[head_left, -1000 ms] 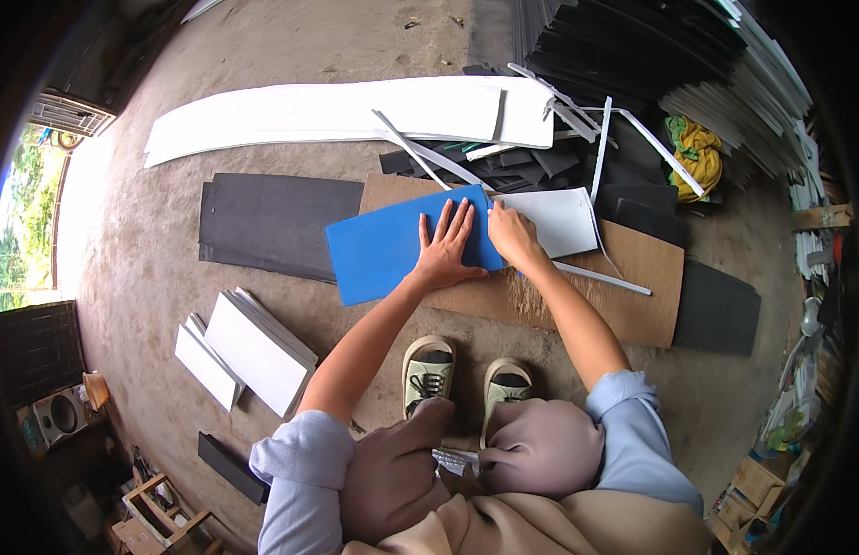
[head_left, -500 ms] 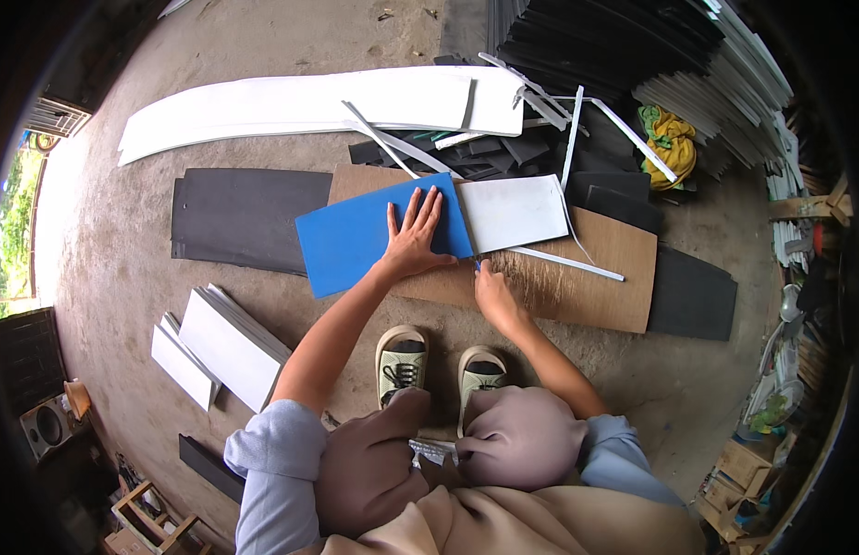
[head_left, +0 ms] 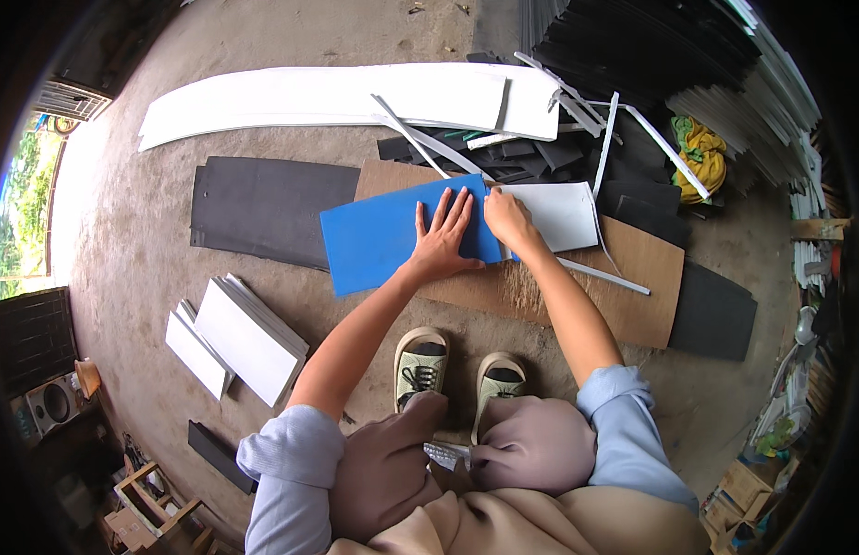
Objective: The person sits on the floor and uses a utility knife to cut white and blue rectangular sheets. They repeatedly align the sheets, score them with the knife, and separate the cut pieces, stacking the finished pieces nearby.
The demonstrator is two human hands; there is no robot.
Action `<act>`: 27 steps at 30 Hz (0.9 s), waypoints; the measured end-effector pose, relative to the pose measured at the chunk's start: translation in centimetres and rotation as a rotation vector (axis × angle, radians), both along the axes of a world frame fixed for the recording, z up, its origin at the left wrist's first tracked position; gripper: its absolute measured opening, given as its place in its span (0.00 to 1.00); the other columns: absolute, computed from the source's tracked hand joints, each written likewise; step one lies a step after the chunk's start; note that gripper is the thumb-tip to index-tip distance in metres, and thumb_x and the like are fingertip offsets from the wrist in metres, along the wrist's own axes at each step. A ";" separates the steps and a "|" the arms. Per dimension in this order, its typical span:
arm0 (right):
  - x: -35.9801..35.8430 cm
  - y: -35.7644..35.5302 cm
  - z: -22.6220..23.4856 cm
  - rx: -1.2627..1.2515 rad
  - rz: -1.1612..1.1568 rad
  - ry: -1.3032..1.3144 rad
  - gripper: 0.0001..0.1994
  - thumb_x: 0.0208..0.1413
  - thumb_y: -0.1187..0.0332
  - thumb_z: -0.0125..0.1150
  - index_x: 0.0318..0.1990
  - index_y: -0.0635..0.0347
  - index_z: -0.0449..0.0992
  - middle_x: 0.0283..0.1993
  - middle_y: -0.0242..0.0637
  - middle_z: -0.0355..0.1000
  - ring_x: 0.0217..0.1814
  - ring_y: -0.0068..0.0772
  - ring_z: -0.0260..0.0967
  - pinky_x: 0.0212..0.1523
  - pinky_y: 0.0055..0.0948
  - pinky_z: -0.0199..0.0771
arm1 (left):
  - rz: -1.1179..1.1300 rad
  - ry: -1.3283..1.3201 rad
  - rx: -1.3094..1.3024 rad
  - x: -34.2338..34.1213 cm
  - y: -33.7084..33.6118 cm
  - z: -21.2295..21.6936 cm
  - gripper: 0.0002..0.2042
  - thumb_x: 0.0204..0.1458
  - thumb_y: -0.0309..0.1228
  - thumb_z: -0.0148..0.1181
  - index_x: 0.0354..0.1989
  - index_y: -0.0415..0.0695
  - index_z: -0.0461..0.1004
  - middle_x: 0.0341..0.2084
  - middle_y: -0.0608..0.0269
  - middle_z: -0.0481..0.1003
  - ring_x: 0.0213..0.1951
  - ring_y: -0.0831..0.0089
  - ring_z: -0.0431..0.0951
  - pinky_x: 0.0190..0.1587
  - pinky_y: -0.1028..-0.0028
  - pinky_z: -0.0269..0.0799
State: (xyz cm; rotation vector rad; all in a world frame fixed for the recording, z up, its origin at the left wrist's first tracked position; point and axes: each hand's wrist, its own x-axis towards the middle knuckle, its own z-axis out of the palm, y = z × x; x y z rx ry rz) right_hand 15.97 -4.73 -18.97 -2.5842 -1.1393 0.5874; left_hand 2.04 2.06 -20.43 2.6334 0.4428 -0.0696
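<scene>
A blue rectangular board (head_left: 379,236) lies across a white board (head_left: 564,215) on a brown wooden sheet (head_left: 624,301). My left hand (head_left: 439,248) lies with fingers spread on the blue board's right part, pressing it flat. At that board's right edge, near its far corner, my right hand (head_left: 508,222) is closed, over the white board. Its fingers hold a slim blue tool, probably a cutter knife, mostly hidden now. A narrow white strip (head_left: 605,277) lies on the wooden sheet to the right of my right wrist.
Dark sheets (head_left: 272,203) extend under the wooden sheet. Long white panels (head_left: 309,97) lie beyond, near black offcuts (head_left: 540,157) and a yellow-green cloth (head_left: 699,162). Stacked white boards (head_left: 249,338) rest at left. Black sheets (head_left: 624,46) are piled at far right. My shoes (head_left: 420,365) stand close by.
My right hand has moved away from me along the blue board's right edge, from its near corner toward the far one. My left hand stays on the board. The whole view has shifted slightly.
</scene>
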 end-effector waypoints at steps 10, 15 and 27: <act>-8.0 -13.1 -3.8 -0.122 -0.032 0.036 0.11 0.47 0.66 0.45 0.30 0.65 0.71 0.22 0.43 0.68 0.28 0.44 0.65 0.23 0.37 0.67 | 0.004 0.028 0.023 0.1 -0.5 -0.8 0.56 0.28 0.59 0.61 0.63 0.44 0.35 0.63 0.63 0.35 0.64 0.62 0.29 0.56 0.42 0.20; -5.7 -11.6 -1.3 -0.001 0.191 -0.068 0.11 0.54 0.69 0.41 0.33 0.70 0.67 0.21 0.53 0.67 0.21 0.49 0.68 0.21 0.39 0.68 | 0.010 0.066 0.054 -0.1 0.6 -1.1 0.57 0.27 0.59 0.61 0.63 0.45 0.35 0.63 0.63 0.34 0.64 0.63 0.28 0.56 0.41 0.21; 1.1 0.0 -0.8 -0.045 0.000 0.106 0.13 0.51 0.69 0.40 0.32 0.68 0.70 0.30 0.56 0.71 0.35 0.55 0.70 0.36 0.44 0.71 | -0.015 0.034 0.008 0.4 -0.2 -0.3 0.55 0.28 0.58 0.61 0.63 0.45 0.36 0.63 0.63 0.35 0.64 0.64 0.30 0.57 0.42 0.20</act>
